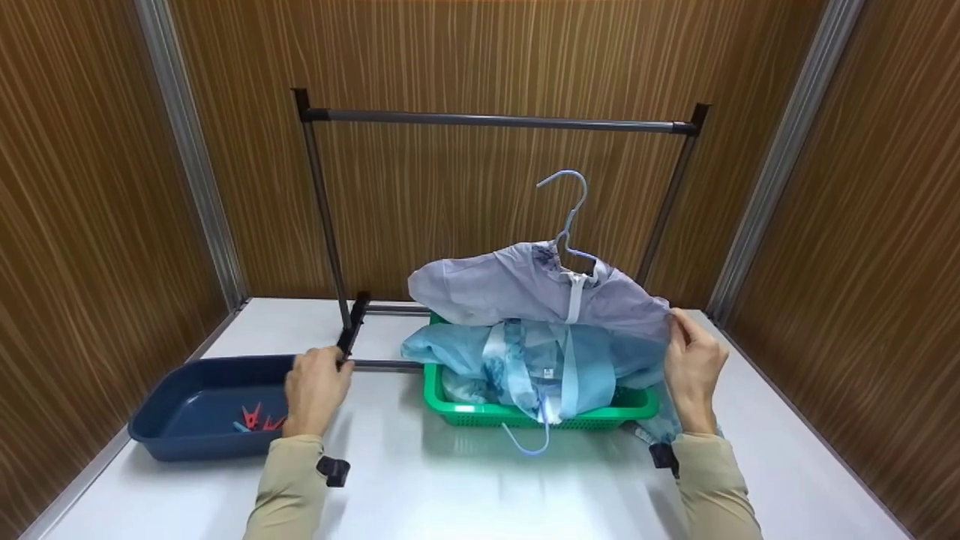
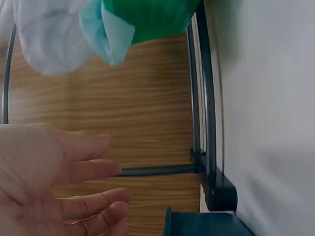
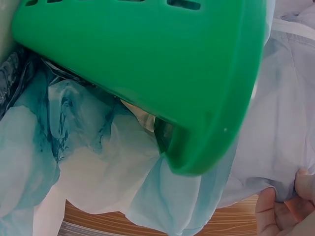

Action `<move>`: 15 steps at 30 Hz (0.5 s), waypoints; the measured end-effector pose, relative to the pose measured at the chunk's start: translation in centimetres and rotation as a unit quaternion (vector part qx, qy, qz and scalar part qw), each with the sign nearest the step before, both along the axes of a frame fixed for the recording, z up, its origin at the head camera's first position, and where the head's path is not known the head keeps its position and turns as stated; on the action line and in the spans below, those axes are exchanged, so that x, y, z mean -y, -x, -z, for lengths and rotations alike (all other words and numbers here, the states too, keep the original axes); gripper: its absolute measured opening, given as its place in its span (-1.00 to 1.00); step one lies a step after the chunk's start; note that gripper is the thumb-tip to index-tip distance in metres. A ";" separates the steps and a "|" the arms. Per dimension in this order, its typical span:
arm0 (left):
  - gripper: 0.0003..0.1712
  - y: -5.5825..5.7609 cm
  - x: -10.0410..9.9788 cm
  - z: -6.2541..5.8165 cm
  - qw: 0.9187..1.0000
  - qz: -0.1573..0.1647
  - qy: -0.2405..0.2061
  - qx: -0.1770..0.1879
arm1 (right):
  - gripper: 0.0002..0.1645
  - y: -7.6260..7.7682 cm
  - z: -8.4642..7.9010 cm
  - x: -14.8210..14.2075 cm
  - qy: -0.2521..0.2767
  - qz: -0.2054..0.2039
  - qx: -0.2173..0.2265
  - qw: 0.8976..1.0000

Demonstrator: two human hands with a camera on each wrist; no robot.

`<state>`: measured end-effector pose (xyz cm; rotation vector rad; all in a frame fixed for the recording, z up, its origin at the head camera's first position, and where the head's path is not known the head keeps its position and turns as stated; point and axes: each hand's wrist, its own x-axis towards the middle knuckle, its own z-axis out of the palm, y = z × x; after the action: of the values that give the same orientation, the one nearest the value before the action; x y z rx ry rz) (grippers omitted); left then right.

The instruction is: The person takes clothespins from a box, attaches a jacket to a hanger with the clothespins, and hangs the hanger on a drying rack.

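A pale lavender zip garment (image 1: 495, 285) sits on a blue wire hanger (image 1: 576, 206) above the green basket (image 1: 442, 409). My right hand (image 1: 694, 367) pinches this garment's right edge between thumb and fingers; the right wrist view shows the pinched lavender cloth (image 3: 275, 162) too. Under it, a light blue garment (image 1: 592, 375) lies in the basket, with a second hanger's hook (image 1: 536, 452) sticking out over the front rim. My left hand (image 1: 315, 386) is beside the blue tub, and in the left wrist view its fingers (image 2: 93, 169) are loosely extended and hold nothing.
A dark metal rack (image 1: 487, 120) stands behind the basket, its left foot (image 1: 352, 326) near my left hand. The navy tub (image 1: 172, 442) at left contains red clothespins (image 1: 251, 415) and a blue one. More light blue cloth (image 3: 98, 172) hangs beside the basket. Wood-grain walls enclose the white table.
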<state>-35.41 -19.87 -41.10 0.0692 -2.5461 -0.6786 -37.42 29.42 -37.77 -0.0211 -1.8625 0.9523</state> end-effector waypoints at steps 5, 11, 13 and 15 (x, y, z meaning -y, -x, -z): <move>-0.78 -0.6 2.4 -0.4 0.999 -0.016 0.002 0.043 | -0.75 0.0 0.0 0.1 -0.007 -0.003 0.000 1.000; -0.70 -1.4 4.9 -0.5 0.990 -0.021 -0.016 0.139 | -0.76 0.0 0.1 0.3 -0.008 -0.001 0.000 1.000; -0.64 -1.6 5.5 -0.6 0.986 -0.015 -0.022 0.165 | -0.76 0.0 0.1 0.3 -0.009 0.000 -0.001 1.000; -0.59 -1.8 6.1 -0.7 0.981 -0.011 -0.027 0.190 | -0.77 0.0 0.1 0.3 -0.013 0.001 -0.002 1.000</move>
<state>-33.62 -25.93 -40.37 0.2689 -2.8830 -0.7875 -37.39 29.16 -37.91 -0.0067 -1.8711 0.9262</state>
